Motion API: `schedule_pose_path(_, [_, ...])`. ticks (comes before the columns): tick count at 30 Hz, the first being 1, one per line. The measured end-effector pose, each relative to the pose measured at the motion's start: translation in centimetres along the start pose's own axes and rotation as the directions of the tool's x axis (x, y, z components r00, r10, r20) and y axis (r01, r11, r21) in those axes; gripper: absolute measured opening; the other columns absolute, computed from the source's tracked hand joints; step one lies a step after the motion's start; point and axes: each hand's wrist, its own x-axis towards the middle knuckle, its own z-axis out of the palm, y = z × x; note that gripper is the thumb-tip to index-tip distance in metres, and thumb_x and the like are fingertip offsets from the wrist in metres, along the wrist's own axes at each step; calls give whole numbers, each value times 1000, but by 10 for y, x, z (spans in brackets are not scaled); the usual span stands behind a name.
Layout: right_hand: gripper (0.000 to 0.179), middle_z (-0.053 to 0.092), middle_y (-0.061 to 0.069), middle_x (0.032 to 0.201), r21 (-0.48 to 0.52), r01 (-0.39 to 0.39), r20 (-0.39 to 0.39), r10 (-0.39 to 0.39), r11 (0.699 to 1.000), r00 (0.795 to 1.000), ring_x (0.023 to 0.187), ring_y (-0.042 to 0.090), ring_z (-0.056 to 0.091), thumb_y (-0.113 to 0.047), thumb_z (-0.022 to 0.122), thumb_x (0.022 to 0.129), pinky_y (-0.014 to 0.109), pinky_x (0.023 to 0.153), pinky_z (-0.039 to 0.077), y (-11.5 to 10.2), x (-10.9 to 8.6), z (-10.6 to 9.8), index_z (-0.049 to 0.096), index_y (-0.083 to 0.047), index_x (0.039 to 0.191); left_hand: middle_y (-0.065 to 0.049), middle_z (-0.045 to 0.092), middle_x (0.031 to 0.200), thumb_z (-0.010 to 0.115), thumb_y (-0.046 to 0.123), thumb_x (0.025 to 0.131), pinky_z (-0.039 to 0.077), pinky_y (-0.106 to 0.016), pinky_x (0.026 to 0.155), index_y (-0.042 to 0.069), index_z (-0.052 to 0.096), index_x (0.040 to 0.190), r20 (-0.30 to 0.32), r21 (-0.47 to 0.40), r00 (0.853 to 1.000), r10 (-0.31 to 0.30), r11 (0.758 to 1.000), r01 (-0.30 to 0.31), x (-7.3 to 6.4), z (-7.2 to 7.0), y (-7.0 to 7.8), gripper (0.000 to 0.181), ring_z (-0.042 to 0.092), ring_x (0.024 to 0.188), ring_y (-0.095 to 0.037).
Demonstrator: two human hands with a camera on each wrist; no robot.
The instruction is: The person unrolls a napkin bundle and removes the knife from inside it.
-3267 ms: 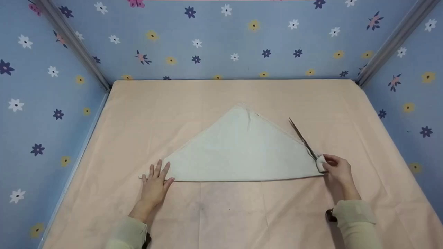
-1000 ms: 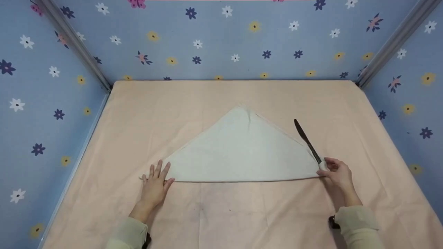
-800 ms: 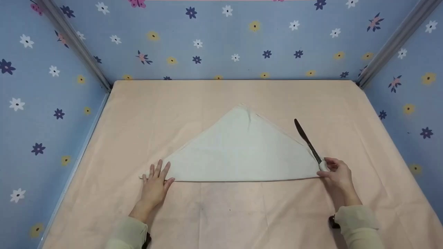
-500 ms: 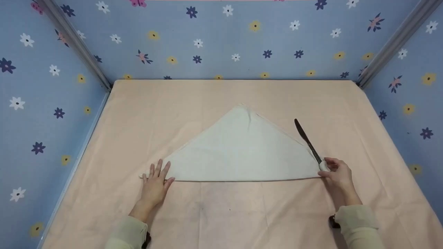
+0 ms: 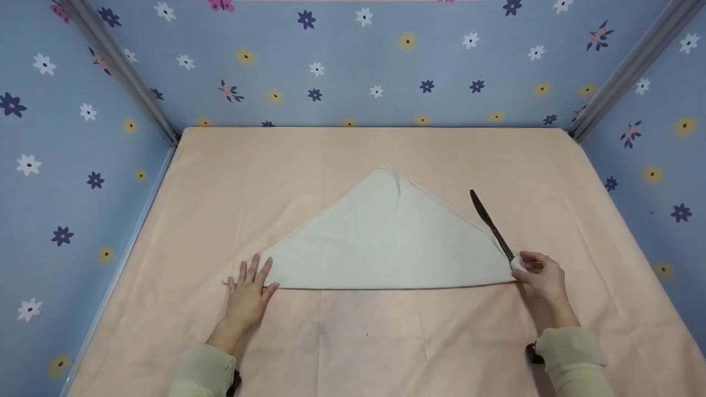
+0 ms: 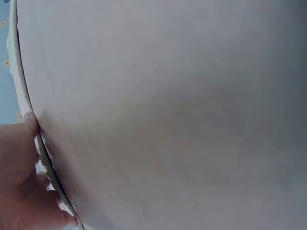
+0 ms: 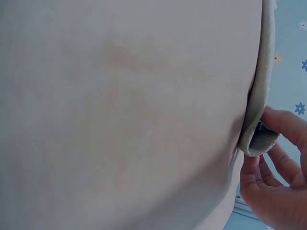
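A white cloth napkin (image 5: 364, 237) lies folded in a triangle, its point away from me and its long fold toward me. My left hand (image 5: 246, 300) rests with spread fingers on its left corner. At the right corner, my right hand (image 5: 543, 278) pinches the curled cloth end between thumb and fingers. A dark table knife (image 5: 488, 220) sticks out of that curled end, blade pointing up and left; its lower end is hidden in the cloth. In the right wrist view the napkin's end (image 7: 263, 143) shows as a loop, held by the thumb and fingers.
A pale peach cloth (image 5: 353, 342) with light creases covers the table. Blue flowered panels (image 5: 353, 66) stand at the back and both sides, joined by grey metal posts (image 5: 623, 71) at the back corners.
The knife has turned from edge-on to showing its flat blade, and the cloth end around it has curled over. My right hand shifts slightly right. The left hand stays in place.
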Motion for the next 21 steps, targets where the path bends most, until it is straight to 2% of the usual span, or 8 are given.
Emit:
schedule_pose_path(2, [49, 52, 23, 109, -5, -11, -2, 11, 1000, 1000, 101, 33, 52, -2, 65, 77, 14, 72, 41, 0, 0, -1, 48, 6, 122, -19, 11, 145, 45, 38, 91, 6, -69, 93, 10, 24, 141, -1, -2, 1000, 2, 1000, -2, 0, 0, 0, 60, 6, 129, -44])
schedule_pose_path(5, [48, 52, 25, 110, -20, -18, -2, 18, 1000, 1000, 102, 35, 52, -2, 64, 78, 26, 80, 45, 0, 0, -1, 47, 6, 123, -20, 11, 145, 45, 38, 92, 6, -69, 92, 10, 24, 141, -7, -9, 1000, 17, 1000, -17, -1, 0, -1, 60, 6, 129, -45])
schedule_pose_path(9, [47, 51, 27, 111, -28, -15, -6, 15, 999, 1000, 103, 38, 51, -2, 62, 80, 41, 87, 42, 0, 0, -2, 46, 7, 123, -20, 10, 145, 45, 37, 92, 6, -71, 91, 10, 24, 141, -16, -20, 999, 36, 999, -37, -2, 0, -2, 59, 5, 129, -46])
schedule_pose_path(17, [43, 51, 28, 113, -24, -29, -27, 29, 999, 999, 104, 38, 51, -2, 58, 83, 42, 87, 41, 2, 2, -3, 46, 7, 122, -19, 10, 145, 45, 38, 92, 6, -70, 92, 11, 24, 141, -13, -19, 1000, 18, 1000, -19, -2, 0, -1, 60, 5, 129, -45])
schedule_pose_path(19, [43, 51, 27, 114, -22, -39, -26, 38, 999, 999, 103, 36, 50, -4, 58, 83, 38, 85, 42, 2, 1, -4, 46, 7, 123, -19, 10, 145, 45, 38, 92, 6, -70, 92, 11, 24, 141, -13, -18, 1000, 16, 1000, -16, -2, 0, -1, 60, 6, 129, -45])
schedule_pose_path(21, [42, 51, 26, 114, -21, -44, -27, 43, 999, 999, 102, 34, 50, -5, 58, 84, 30, 81, 43, 2, 1, -5, 47, 6, 123, -19, 11, 145, 45, 38, 92, 6, -69, 92, 11, 24, 141, -14, -16, 1000, 13, 1000, -13, -1, 1, -1, 60, 6, 129, -44])
